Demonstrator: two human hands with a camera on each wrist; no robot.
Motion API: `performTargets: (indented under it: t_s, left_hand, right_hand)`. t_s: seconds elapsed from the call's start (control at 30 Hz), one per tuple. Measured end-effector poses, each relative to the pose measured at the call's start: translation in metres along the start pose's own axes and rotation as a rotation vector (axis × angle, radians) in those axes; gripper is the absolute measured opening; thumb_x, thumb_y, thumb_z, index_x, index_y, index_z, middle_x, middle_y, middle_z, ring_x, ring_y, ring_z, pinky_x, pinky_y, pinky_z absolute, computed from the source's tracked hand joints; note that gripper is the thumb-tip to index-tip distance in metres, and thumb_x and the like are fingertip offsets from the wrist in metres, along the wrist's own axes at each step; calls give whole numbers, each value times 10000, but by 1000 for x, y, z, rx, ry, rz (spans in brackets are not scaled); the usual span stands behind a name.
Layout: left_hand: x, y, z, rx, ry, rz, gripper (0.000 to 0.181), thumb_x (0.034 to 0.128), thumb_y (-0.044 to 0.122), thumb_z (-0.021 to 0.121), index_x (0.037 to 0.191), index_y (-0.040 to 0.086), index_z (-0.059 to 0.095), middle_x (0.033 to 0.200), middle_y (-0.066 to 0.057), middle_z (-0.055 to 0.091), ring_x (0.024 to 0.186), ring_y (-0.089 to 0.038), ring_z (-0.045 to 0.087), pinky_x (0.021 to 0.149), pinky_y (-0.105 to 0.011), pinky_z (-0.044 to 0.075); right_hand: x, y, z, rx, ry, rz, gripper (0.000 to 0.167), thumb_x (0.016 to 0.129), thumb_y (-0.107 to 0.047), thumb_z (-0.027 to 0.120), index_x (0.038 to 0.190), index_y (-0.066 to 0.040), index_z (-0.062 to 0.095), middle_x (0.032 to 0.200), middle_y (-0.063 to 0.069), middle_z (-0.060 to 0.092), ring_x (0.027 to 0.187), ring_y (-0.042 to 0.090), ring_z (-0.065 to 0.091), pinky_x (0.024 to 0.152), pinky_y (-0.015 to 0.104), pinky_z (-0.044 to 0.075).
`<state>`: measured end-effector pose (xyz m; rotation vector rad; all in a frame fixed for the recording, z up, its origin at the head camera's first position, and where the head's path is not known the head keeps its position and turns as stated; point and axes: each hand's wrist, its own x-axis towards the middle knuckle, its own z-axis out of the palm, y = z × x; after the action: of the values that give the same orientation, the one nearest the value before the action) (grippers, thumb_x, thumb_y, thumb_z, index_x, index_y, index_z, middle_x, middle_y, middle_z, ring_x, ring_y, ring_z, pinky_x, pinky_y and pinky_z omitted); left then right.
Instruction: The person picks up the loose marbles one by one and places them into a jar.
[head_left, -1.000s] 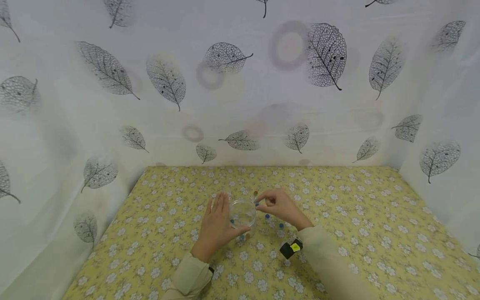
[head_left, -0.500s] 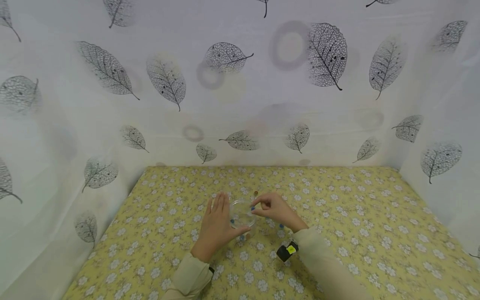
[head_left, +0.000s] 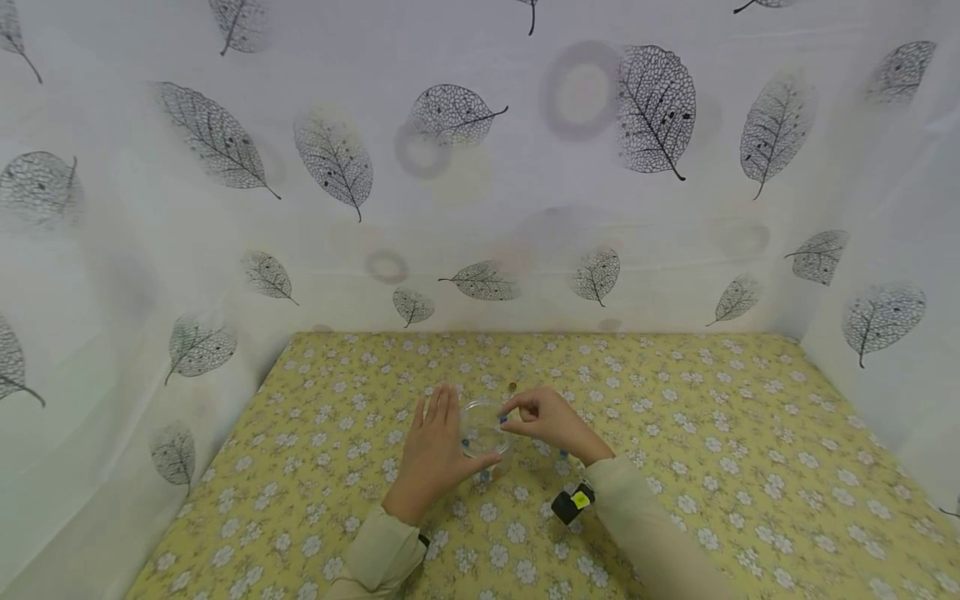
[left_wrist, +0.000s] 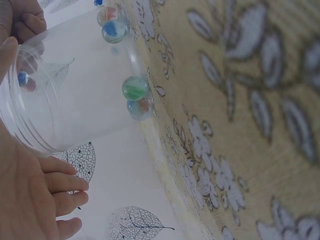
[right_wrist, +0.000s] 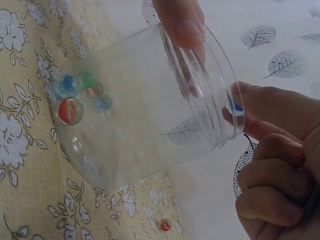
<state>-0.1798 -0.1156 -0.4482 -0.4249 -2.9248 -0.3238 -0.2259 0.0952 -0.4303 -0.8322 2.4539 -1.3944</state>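
A clear plastic jar [right_wrist: 137, 105] stands upright on the flowered cloth. Several glass marbles [right_wrist: 70, 111] lie on its bottom, some with blue, green or orange-red swirls. My left hand [head_left: 431, 462] touches the jar's left side, fingers straight, with the thumb along the near side of the rim. At the right of the jar's mouth, my right hand [head_left: 551, 421] pinches a blue-swirled marble [right_wrist: 235, 108] between thumb and index finger. In the right wrist view that marble shows at the rim, its other fingers curled in.
A red-orange marble [head_left: 512, 386] sits on the cloth beyond the jar. Another blue marble [head_left: 563, 452] lies partly hidden by the right wrist. A black wrist device [head_left: 573, 502] hangs beneath the right sleeve. Leaf-printed white curtains [head_left: 495, 208] enclose the yellow table cloth [head_left: 720, 467].
My right hand has moved left and slightly nearer, bringing the blue marble from outside the rim to the jar's mouth. The left hand and jar have stayed in place.
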Motion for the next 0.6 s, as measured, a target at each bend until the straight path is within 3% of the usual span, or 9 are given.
performTargets:
  t_s: [0.6]
  left_hand:
    - [1,0,0,10,-6,0,1171,714,768,557,1476,-50,207,1535,-217,224,1438,-338,220,1169,-532,193]
  right_hand:
    - [0,-1,0,3,-10,15,266,874,-230,671,1041,-26,711,481,-67,324,407,38,237,616,231,472]
